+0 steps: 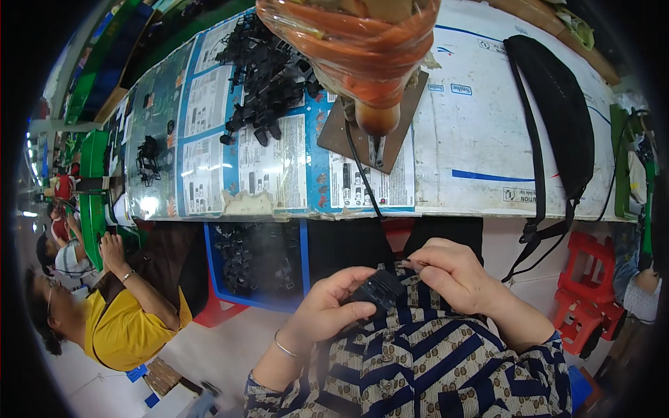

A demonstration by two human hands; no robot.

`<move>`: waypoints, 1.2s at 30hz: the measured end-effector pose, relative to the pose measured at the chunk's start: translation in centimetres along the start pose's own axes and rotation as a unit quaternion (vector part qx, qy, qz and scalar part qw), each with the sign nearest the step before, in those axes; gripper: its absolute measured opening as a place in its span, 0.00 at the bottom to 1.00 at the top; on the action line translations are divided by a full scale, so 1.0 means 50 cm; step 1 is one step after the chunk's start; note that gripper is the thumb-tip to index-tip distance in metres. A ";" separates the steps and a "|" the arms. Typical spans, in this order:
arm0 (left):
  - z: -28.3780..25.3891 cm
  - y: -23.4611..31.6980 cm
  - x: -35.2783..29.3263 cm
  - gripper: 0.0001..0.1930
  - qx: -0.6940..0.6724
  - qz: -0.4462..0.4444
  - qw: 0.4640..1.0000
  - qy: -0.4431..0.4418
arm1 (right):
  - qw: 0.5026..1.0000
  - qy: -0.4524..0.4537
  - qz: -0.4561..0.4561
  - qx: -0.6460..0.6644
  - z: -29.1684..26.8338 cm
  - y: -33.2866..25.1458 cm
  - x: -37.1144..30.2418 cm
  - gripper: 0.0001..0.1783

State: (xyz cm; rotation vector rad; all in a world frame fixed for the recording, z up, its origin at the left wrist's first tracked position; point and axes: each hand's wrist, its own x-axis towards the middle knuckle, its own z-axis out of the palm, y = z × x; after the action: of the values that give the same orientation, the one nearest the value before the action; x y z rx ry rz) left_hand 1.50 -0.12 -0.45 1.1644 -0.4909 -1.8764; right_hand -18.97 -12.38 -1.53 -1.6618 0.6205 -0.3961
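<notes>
Above my lap, my left hand (pixel 326 306) is closed round a black plastic part (pixel 380 288), boxy and ridged, with thumb and fingers on its near side. Just to the right, my right hand (pixel 449 274) is pinched beside the part. Thumb and forefinger press together on something too small to make out. Both hands stay below the table edge, in front of my patterned top. To the left of them, a blue crate (pixel 304 261) holds many similar black parts. On the table lies a heaped pile of black plastic pieces (pixel 265 80).
An orange-wrapped object with a rounded tip (pixel 359 49) stands over a brown board (pixel 408 115) on the table (pixel 467 139); a dark cable hangs over the edge. A black strapped bag (pixel 561 104) lies right. Red stools (pixel 589 292) stand on the floor. A person in yellow (pixel 132 324) sits left.
</notes>
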 end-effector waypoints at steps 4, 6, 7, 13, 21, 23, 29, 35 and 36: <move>0.016 0.011 -0.001 0.23 0.046 -0.008 0.998 -0.030 | 0.978 0.002 -0.074 -0.193 -0.007 -0.024 -0.004 0.13; 0.022 0.009 0.000 0.22 0.066 -0.009 0.997 -0.032 | 0.962 0.003 -0.108 -0.250 -0.011 -0.036 -0.004 0.13; 0.027 0.007 0.001 0.22 0.082 -0.004 0.996 -0.024 | 0.946 0.002 -0.134 -0.294 -0.014 -0.042 -0.003 0.13; 0.021 0.006 0.009 0.22 0.176 -0.032 0.981 -0.069 | 0.900 -0.034 -0.178 -0.397 -0.028 -0.067 -0.001 0.13; 0.033 0.008 0.010 0.21 0.115 -0.044 0.991 -0.057 | 0.875 -0.082 -0.189 -0.438 -0.028 -0.067 -0.005 0.13; 0.033 0.005 0.010 0.21 0.126 -0.039 0.990 -0.057 | 0.872 -0.096 -0.186 -0.443 -0.028 -0.065 -0.004 0.17; 0.028 0.003 0.013 0.21 0.121 -0.043 0.989 -0.068 | 0.880 -0.089 -0.195 -0.423 -0.027 -0.053 -0.002 0.16; 0.018 -0.003 0.017 0.21 0.072 -0.055 0.992 -0.087 | 0.886 -0.101 -0.191 -0.410 -0.027 -0.048 0.002 0.15; 0.017 -0.003 0.018 0.21 0.072 -0.055 0.992 -0.087 | 0.886 -0.102 -0.191 -0.410 -0.027 -0.047 0.003 0.15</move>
State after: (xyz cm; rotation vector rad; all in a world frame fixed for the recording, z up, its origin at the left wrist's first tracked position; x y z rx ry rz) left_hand 0.53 -0.85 -0.62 1.1465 -0.6787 -2.0776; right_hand -19.19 -13.30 1.00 -2.6220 0.2973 -0.2347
